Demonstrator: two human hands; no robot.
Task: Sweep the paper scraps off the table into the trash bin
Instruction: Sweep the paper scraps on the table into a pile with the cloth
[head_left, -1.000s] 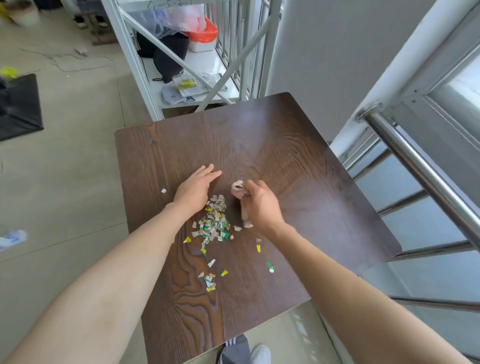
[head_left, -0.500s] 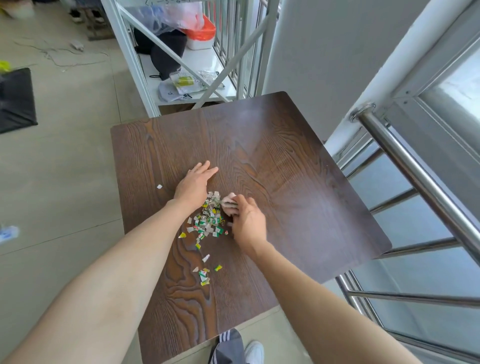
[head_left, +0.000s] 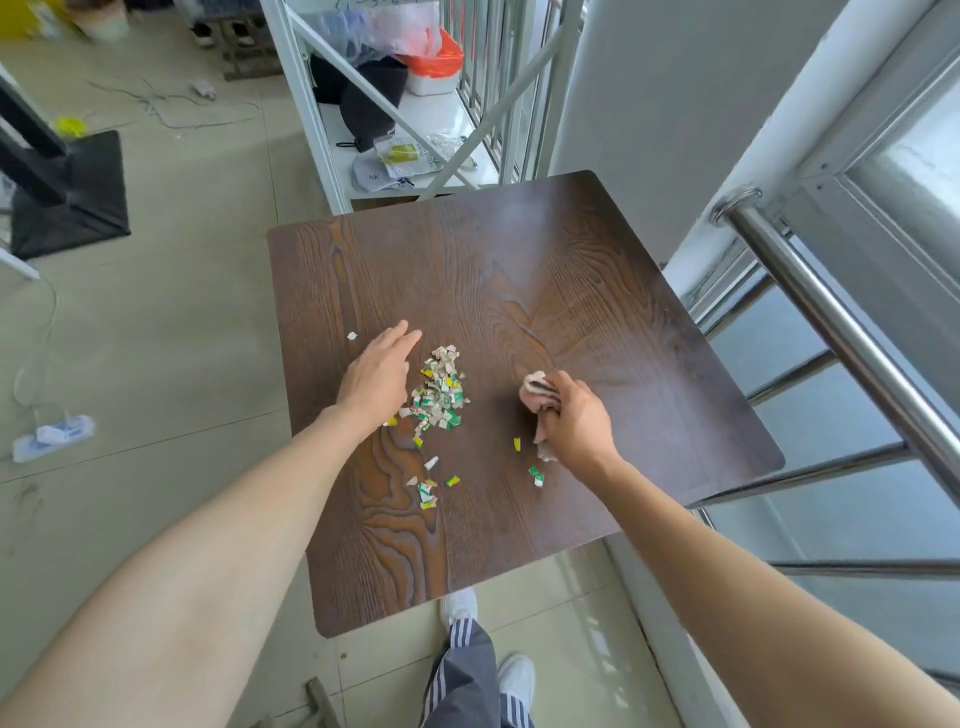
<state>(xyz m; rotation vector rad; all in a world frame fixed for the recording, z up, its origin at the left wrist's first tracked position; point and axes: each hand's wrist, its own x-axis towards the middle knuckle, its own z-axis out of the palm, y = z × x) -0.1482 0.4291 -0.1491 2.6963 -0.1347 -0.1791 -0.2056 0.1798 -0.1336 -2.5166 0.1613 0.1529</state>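
Observation:
A heap of small green, yellow and white paper scraps (head_left: 439, 392) lies near the middle of the dark wooden table (head_left: 545, 270). My left hand (head_left: 376, 376) rests flat on edge just left of the heap, fingers straight. My right hand (head_left: 576, 423) is to the right of the heap, clenched around a crumpled pink cloth (head_left: 540, 397). A few stray scraps (head_left: 428, 488) lie nearer me, two more (head_left: 535, 475) sit under my right wrist, and a single white scrap (head_left: 352, 336) lies by the left edge. No trash bin is in view.
A white metal shelf (head_left: 415, 130) with bags stands behind the table. A steel handrail (head_left: 841, 332) and windows run along the right. A black stand base (head_left: 67, 192) and a power strip (head_left: 52, 434) are on the floor at left. My legs and shoes (head_left: 478, 660) are below the table's near edge.
My right hand with the cloth had swept left up against the heap, then pulled back to the right, away from it. My left hand has stayed beside the heap.

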